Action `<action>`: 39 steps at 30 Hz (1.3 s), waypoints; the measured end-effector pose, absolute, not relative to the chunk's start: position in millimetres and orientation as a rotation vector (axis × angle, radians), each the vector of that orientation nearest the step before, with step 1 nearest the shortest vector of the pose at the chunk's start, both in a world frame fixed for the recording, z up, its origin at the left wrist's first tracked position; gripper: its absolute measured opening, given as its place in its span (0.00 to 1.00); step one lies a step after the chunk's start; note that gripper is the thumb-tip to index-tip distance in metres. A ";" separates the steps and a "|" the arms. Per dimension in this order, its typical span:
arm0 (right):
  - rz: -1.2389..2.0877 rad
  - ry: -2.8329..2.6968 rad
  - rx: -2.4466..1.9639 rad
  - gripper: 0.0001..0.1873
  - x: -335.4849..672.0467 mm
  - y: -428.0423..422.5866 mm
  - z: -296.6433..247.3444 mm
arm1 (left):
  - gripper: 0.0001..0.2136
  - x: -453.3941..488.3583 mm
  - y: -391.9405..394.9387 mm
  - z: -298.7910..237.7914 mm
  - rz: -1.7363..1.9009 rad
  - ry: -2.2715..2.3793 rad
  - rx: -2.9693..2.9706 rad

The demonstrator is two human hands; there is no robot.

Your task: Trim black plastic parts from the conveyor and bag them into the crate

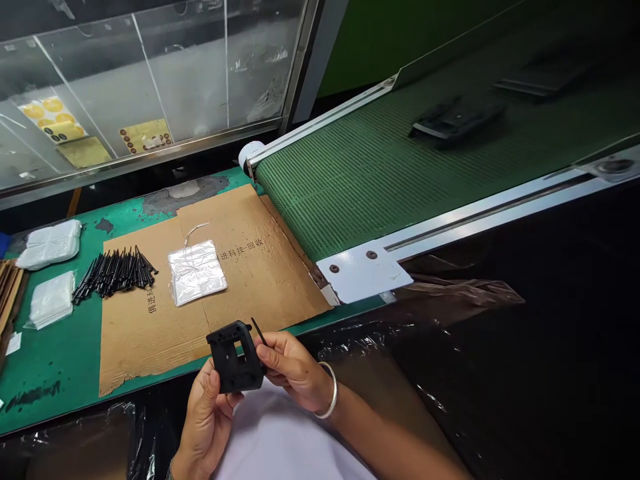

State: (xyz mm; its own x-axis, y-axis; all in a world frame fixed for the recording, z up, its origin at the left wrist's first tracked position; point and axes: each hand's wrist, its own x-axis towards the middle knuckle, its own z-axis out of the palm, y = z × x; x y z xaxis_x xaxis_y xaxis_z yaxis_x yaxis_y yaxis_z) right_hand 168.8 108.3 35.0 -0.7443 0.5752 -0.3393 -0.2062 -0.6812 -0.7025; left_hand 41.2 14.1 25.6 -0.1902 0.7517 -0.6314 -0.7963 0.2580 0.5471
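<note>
A small black plastic bracket with a square window is held up near the table's front edge. My left hand grips it from below, thumb on its face. Closed against the bracket's right side, my right hand pinches a thin black pin that sticks up from the fingers. A silver bangle sits on the right wrist. A pile of the same black pins lies on the left of a cardboard sheet, beside a stack of clear plastic bags.
A green conveyor belt runs away to the upper right with black parts on it. White bag bundles lie on the green table at the left. Black plastic sheeting drapes at the right. A glass cabinet stands behind.
</note>
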 end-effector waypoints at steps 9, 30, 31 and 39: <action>2.482 -0.879 -0.724 0.22 170.5 111.1 29.7 | 0.21 43.6 2.9 31.5 1.360 1.143 0.066; 2.353 -1.407 -0.662 0.26 174.9 119.3 33.3 | 0.18 47.3 4.0 25.3 1.364 1.001 0.019; 2.347 -1.428 -0.656 0.25 175.1 119.7 33.2 | 0.18 47.2 3.3 24.4 1.368 0.997 0.008; 2.295 -1.583 -0.560 0.24 175.5 124.1 33.7 | 0.19 46.7 -1.4 16.1 1.431 1.034 0.008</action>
